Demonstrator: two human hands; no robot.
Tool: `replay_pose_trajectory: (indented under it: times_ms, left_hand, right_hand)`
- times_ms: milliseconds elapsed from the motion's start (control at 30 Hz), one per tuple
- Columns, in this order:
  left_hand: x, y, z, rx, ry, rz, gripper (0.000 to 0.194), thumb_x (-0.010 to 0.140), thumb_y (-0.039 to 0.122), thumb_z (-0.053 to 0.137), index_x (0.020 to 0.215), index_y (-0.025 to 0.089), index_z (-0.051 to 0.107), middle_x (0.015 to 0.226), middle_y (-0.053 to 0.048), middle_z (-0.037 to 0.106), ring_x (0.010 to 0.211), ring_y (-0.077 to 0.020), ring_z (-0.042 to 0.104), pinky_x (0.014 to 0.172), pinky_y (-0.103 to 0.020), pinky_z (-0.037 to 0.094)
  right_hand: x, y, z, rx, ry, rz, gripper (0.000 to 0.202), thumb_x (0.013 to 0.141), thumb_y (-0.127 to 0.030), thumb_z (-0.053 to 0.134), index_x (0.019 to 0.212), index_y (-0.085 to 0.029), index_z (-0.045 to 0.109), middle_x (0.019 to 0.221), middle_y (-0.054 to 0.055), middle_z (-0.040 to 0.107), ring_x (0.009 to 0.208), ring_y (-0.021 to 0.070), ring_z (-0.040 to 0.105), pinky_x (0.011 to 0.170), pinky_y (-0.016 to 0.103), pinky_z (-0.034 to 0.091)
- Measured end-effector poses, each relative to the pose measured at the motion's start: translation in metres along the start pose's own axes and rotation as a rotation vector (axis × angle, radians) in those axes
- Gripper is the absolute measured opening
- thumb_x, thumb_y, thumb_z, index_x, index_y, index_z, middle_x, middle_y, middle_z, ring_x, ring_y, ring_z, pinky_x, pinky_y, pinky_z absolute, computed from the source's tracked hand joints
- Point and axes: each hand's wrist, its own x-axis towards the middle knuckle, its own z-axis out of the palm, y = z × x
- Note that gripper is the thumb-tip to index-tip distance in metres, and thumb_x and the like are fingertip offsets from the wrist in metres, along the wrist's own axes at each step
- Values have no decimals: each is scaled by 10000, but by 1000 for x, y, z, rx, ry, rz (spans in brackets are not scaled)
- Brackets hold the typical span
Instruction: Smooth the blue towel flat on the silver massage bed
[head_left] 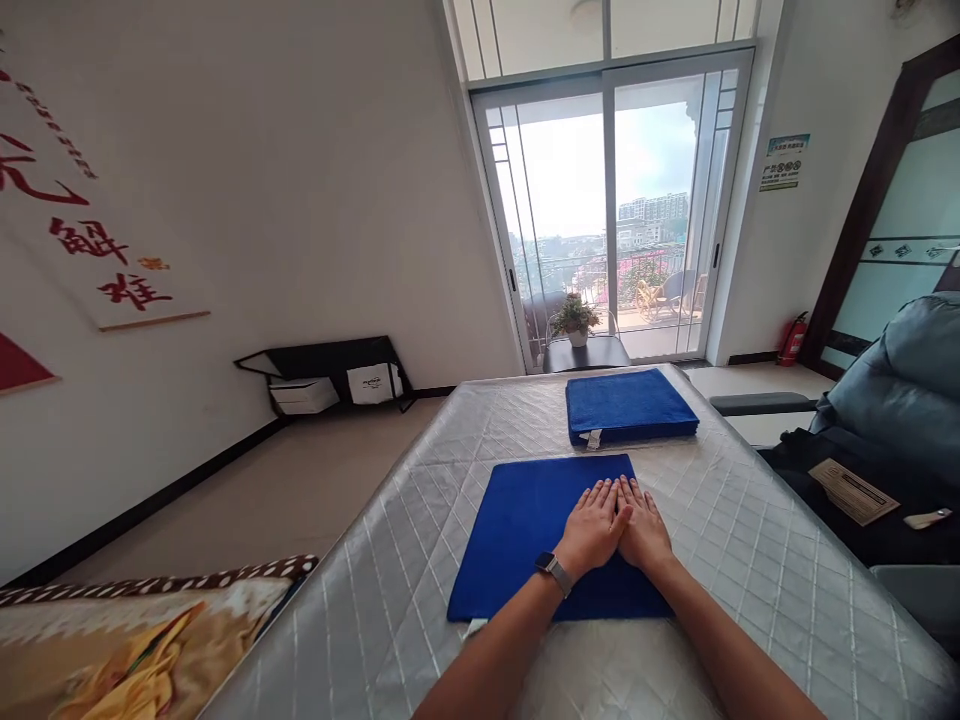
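A flat blue cloth [525,530], folded to a near square, lies on the silvery quilted mattress [390,560]. My left hand [592,528], with a watch on its wrist, rests flat on the cloth right of its middle. Beside it, my right hand [642,528] lies flat along the cloth's right edge, its fingers stretched forward. The two hands touch at the thumbs and index fingers, and neither grips anything. Just beyond the cloth sits a thicker stack of folded blue cloths [630,400], a white tag hanging from its front edge.
Right of the mattress stands a dark armchair [885,370] with a cardboard piece [853,492] on black fabric. A potted plant [576,318] is on a chair before the sliding glass door [611,210]. Patterned bedding [112,650] fills the lower left; a low black rack [337,370] stands by the wall.
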Motion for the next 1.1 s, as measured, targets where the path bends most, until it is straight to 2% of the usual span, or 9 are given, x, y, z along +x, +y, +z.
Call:
replay_pose_trajectory:
  times_ms: [67, 167, 300, 500, 633, 767, 1100]
  left_hand:
    - [-1, 9, 3, -7, -8, -31, 628, 1047, 492, 137, 1531, 146, 337, 1554, -128, 387, 1468, -231, 291, 1191, -454, 287]
    - [-11, -3, -4, 19, -39, -79, 654, 1039, 520, 141, 1532, 140, 339, 1565, -121, 366, 1478, -241, 265, 1202, -463, 264]
    - [-35, -42, -21, 86, -82, -168, 671, 1032, 543, 138, 1542, 146, 321, 1579, -103, 341, 1485, -241, 244, 1207, -461, 253]
    - [-88, -104, -45, 171, -120, -347, 729, 1014, 600, 128, 1550, 136, 299, 1597, -87, 301, 1491, -234, 220, 1220, -433, 221]
    - [-116, -132, -53, 181, -120, -431, 763, 1006, 623, 129, 1553, 112, 279, 1605, -106, 266, 1491, -240, 220, 1218, -433, 218]
    - [-127, -141, -54, 171, -89, -467, 761, 1006, 622, 134, 1552, 114, 283, 1600, -113, 283, 1491, -240, 219, 1212, -429, 228]
    - [-131, -137, -64, 133, -60, -474, 825, 986, 657, 92, 1533, 83, 320, 1592, -135, 295, 1489, -243, 230, 1210, -417, 216]
  right_hand:
    - [0, 1, 1, -5, -5, -10, 633, 953, -269, 267, 1573, -151, 213, 1643, 56, 116, 1516, 220, 52, 1222, 428, 86]
    - [2, 0, 0, 22, -2, 14, 643, 978, -364, 234, 1570, -115, 206, 1638, 76, 136, 1516, 225, 60, 1222, 441, 89]
    - [5, -3, -2, 43, 5, 37, 685, 987, -443, 206, 1565, -75, 198, 1632, 92, 151, 1516, 230, 69, 1222, 445, 72]
    - [5, -5, -1, 4, 22, 37, 676, 991, -439, 199, 1566, -84, 202, 1633, 78, 157, 1515, 227, 91, 1222, 434, 65]
    - [6, -5, 2, -14, 32, 27, 680, 987, -438, 204, 1563, -77, 212, 1632, 87, 164, 1515, 232, 90, 1220, 438, 71]
    - [7, -7, 4, -27, 39, 16, 687, 986, -445, 197, 1562, -71, 213, 1631, 95, 170, 1515, 237, 87, 1219, 440, 77]
    - [3, -16, 0, -96, 20, 29, 673, 996, -442, 202, 1566, -85, 203, 1633, 80, 171, 1514, 221, 93, 1219, 419, 86]
